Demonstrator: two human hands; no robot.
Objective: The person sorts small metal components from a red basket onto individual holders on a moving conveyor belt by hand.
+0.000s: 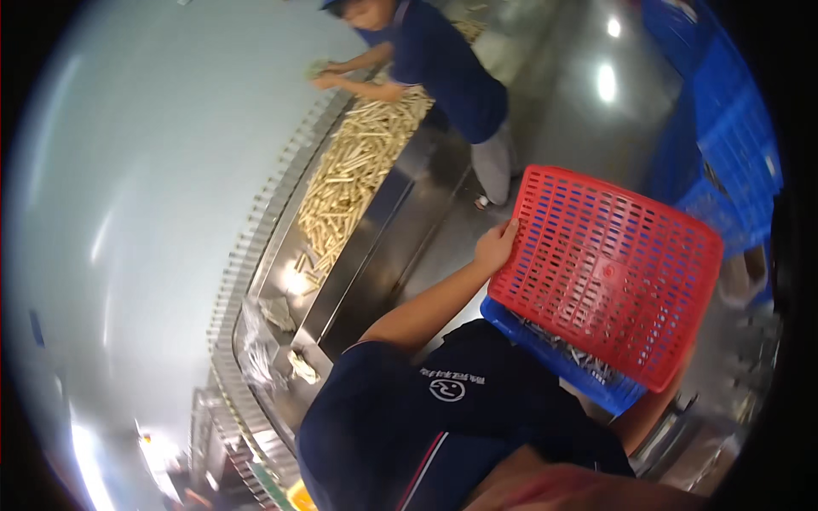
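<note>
A red plastic basket (609, 271) with slotted sides is held up, tilted, in front of my body. My left hand (496, 247) is closed on its left edge, with the thumb showing on the near side. My right forearm (652, 417) reaches up to the basket's lower right corner. The right hand itself is hidden behind the basket, so its fingers do not show. Below and partly behind the red basket is a blue crate (520, 330) holding silvery pieces too blurred to name.
On my left, a steel worktable (362, 247) carries a heap of pale stick-shaped pieces (354, 170). A co-worker (447, 72) leans over its far end. Beside it runs a curved roller conveyor (230, 281) with clear plastic bags (256, 345). Blue crates (737, 119) stack up at right.
</note>
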